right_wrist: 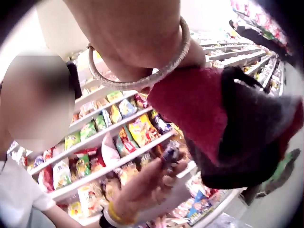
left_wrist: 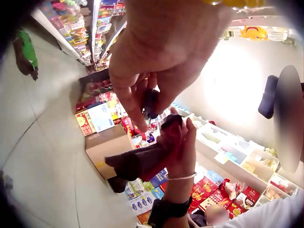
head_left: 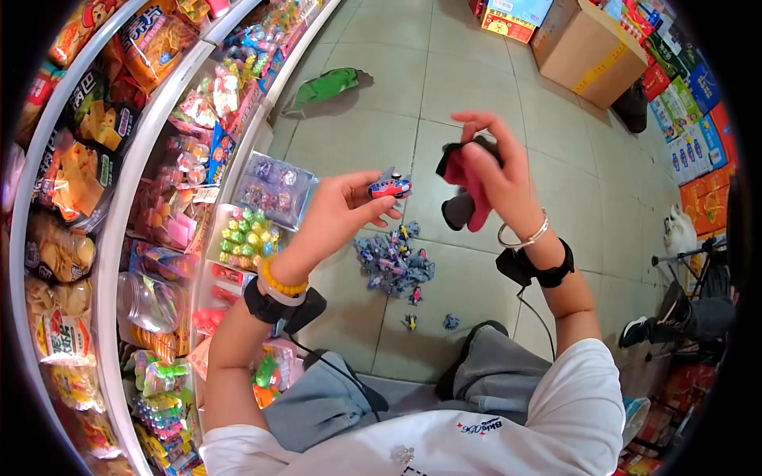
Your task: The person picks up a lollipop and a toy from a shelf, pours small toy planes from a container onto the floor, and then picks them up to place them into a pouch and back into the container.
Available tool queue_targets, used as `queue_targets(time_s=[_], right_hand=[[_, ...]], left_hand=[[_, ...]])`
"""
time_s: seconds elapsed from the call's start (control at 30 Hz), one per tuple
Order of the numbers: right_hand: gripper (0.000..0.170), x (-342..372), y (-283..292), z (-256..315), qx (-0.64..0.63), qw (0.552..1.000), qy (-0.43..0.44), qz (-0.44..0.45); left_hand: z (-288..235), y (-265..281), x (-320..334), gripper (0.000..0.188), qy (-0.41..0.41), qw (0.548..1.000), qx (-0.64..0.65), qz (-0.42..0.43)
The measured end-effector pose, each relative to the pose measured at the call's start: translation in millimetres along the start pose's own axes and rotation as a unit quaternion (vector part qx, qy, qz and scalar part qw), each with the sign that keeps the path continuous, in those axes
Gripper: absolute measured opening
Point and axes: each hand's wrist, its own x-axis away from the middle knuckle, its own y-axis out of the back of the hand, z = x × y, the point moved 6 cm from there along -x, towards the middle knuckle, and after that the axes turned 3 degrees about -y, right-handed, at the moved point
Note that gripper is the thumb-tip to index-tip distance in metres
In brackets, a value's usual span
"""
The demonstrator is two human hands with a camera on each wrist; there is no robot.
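Observation:
My left hand [head_left: 347, 208] pinches a small red, blue and grey toy vehicle [head_left: 390, 188] between thumb and fingers, at the middle of the head view. In the left wrist view the toy [left_wrist: 151, 102] shows only as a dark shape among the fingertips. To the right, my right hand [head_left: 502, 170] grips a dark red and black cloth [head_left: 476, 190], its ends hanging below the palm. The cloth [right_wrist: 194, 107] fills much of the right wrist view. Between and below both hands, a heap of small grey toys [head_left: 394, 262] lies on the tiled floor, several of them apart from it.
Shelves [head_left: 127, 159] of packaged snacks and toys run along the left. A clear box [head_left: 274, 190] and a tray of colourful toys [head_left: 250, 238] stand beside them. A green bag [head_left: 327, 87] lies farther off on the floor. At the back right stands a cardboard carton [head_left: 587, 51].

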Motion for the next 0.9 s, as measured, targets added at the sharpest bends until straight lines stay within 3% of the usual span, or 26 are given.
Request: queue_targets(time_s=[0.03,0.13,0.17,0.2,0.27,0.33,0.4,0.43,0.47,0.53,0.57,0.6,0.63,0.67,0.7,0.77,0.9], right_hand=[[0.031,0.2,0.8,12.9,-0.075,0.997,-0.007,0.001],[0.030,2.2,-6.5,40.8,-0.002,0.996,0.094,-0.006],[0.029,6.2,-14.7,49.8,-0.012,0.998,0.053,0.023],[0.023,3.7,-25.3,54.9,-0.052,0.991,0.123,0.032],[0.018,-0.2,-46.0,61.5,-0.117,0.981,0.137,0.073],[0.017,-7.3,-61.0,74.4,-0.018,0.962,0.270,0.038],[0.016,-14.1,-75.7,91.9,0.010,0.939,0.343,-0.027],[0.020,-18.3,-78.0,102.0,0.042,0.919,0.386,-0.067],[0.023,-20.0,-78.5,112.2,0.073,0.894,0.429,-0.108],[0.044,-30.8,-68.9,126.8,-0.014,0.915,0.384,-0.127],[0.063,-36.9,-68.2,126.3,-0.091,0.927,0.354,-0.081],[0.067,-37.4,-65.1,126.5,-0.162,0.923,0.344,-0.059],[0.066,-37.0,-67.8,122.1,-0.247,0.923,0.294,0.031],[0.065,-35.8,-72.0,116.3,-0.327,0.906,0.239,0.122],[0.056,-33.7,-68.5,117.1,-0.323,0.891,0.273,0.168],[0.050,-26.3,-56.8,110.6,-0.307,0.892,0.251,0.218],[0.039,-1.8,-32.7,95.8,-0.288,0.878,0.244,0.294]], left_hand=[[-1.4,-1.2,0.2,0.024,-0.005,1.000,0.012,-0.013],[-7.9,-5.7,0.0,0.025,-0.017,0.998,0.039,-0.040],[-11.9,-6.6,-0.6,0.028,-0.021,0.998,0.042,-0.041],[-16.9,-6.8,-1.2,0.030,-0.025,0.998,0.043,-0.041],[-39.4,-0.5,6.0,0.031,-0.095,0.985,-0.110,-0.088],[-68.8,9.7,15.8,0.029,-0.188,0.932,-0.277,-0.139],[-91.9,22.0,22.0,0.024,-0.244,0.925,-0.206,-0.204],[-107.6,26.7,24.3,0.024,-0.195,0.913,-0.275,-0.229],[-119.8,28.2,25.7,0.027,-0.196,0.913,-0.254,-0.251],[-160.3,14.7,35.7,0.034,-0.286,0.854,-0.340,-0.270],[-174.1,7.5,38.4,0.038,-0.267,0.841,-0.390,-0.263],[-185.1,-1.0,41.1,0.042,-0.249,0.825,-0.438,-0.257],[-192.4,-11.1,41.5,0.045,-0.246,0.816,-0.464,-0.240],[-202.2,-28.1,42.4,0.047,-0.288,0.772,-0.521,-0.221],[-203.1,-39.3,44.6,0.047,-0.277,0.761,-0.543,-0.223],[-200.9,-59.6,46.7,0.046,-0.263,0.745,-0.573,-0.219],[-193.0,-96.7,49.6,0.042,-0.219,0.758,-0.585,-0.190]])
